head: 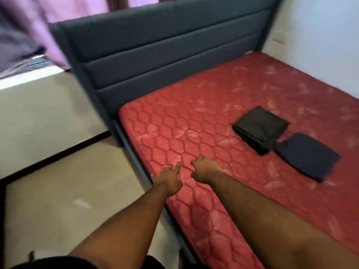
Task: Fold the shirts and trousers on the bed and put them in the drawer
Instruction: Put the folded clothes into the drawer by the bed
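Head view: both hands held out empty over the near mattress edge, two folded garments lying off to the right.

Left hand [169,178] is seen spread, fingers straight, nothing held; right hand [202,169] is loosely curled, nothing gripped. Beyond and to the right of both hands, well apart from them, a folded navy garment [308,159] is laid on the red mattress [174,133], and just past it a folded black garment [261,129], corners nearly touching. Right hand is judged nearer. No drawer is in view. Grey headboard [155,61] is noted farthest off.
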`<state>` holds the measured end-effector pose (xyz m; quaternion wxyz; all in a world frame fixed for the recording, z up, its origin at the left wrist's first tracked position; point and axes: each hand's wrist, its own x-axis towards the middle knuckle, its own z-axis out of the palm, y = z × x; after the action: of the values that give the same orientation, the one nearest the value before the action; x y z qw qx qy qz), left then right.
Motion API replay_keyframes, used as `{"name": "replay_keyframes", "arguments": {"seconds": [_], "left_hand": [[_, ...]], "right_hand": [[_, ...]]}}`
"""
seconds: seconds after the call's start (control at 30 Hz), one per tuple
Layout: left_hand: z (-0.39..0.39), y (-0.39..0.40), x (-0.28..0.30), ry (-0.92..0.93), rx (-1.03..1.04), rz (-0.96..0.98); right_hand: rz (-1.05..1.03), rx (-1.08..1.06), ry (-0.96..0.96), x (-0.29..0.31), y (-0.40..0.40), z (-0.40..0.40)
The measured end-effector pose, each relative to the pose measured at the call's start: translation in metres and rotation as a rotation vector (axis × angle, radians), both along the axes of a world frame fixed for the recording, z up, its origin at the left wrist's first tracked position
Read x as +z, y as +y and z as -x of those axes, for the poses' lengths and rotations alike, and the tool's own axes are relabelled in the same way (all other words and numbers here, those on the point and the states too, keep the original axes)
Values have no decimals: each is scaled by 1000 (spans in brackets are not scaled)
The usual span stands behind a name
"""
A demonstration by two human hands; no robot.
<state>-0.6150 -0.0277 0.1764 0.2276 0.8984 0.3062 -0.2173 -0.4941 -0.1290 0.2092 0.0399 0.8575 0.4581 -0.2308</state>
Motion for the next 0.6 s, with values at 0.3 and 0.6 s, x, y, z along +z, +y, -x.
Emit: {"name": "replay_keyframes", "arguments": {"seconds": [0.3, 0.6], "left_hand": [[-187, -82, -12, -239, 83, 465], [-378, -111, -92, -254, 442, 859]], "right_hand": [[-113, -592, 162, -20, -122, -133], [-660, -1338, 516, -110, -155, -283]]}}
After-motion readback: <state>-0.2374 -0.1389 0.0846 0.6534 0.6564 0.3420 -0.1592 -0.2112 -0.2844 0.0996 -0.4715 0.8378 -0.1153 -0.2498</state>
